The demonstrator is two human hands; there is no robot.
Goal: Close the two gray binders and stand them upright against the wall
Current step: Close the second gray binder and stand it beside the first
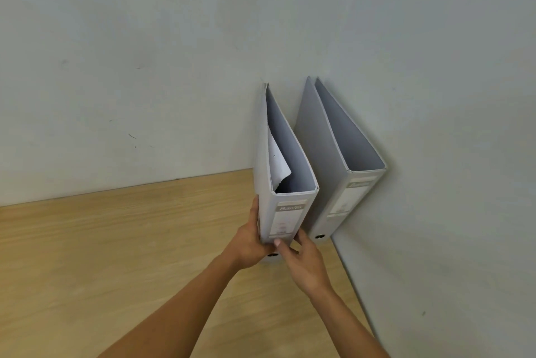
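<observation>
Binders, status?

— I found the near binder upright just left of the far binder, left hand and right hand clamped on its lower spine. Judged stiff, light, tip-prone; hold it low at the spine.

A light wooden tabletop fills the lower left of the frame. Small dark scuff marks dot the plain pale surface behind it at the left and the upper left.
</observation>
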